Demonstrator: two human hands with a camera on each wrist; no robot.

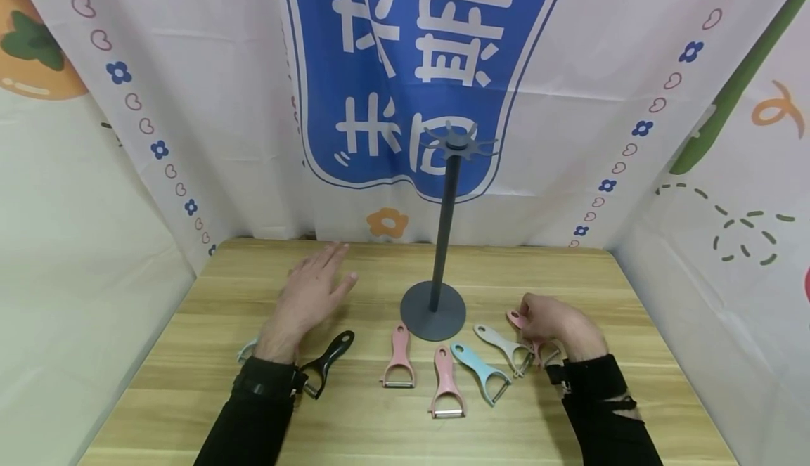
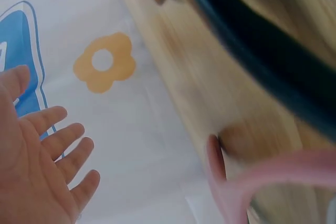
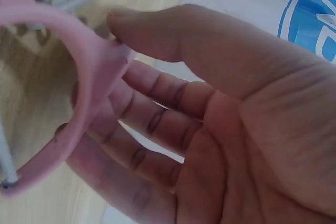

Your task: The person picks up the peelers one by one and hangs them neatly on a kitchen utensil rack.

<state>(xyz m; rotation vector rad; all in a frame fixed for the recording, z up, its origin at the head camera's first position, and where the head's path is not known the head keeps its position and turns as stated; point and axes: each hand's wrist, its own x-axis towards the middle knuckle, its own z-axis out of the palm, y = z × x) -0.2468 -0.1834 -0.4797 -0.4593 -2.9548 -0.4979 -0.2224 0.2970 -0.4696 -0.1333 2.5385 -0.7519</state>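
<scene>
At the right, a pink peeler lies in the fingers of my right hand. In the right wrist view, the thumb and fingers pinch this peeler's neck. A white peeler lies right beside it, overlapping it in the head view. My left hand is spread over the left of the table, fingers straight and holding nothing. Near its wrist lie a black peeler and a pale peeler, partly hidden by the forearm. Part of another pink peeler shows in the left wrist view.
A dark grey stand with a round base, a tall pole and a hooked top rises mid-table. In front lie two pink peelers and a light blue peeler. Printed curtains enclose the wooden table.
</scene>
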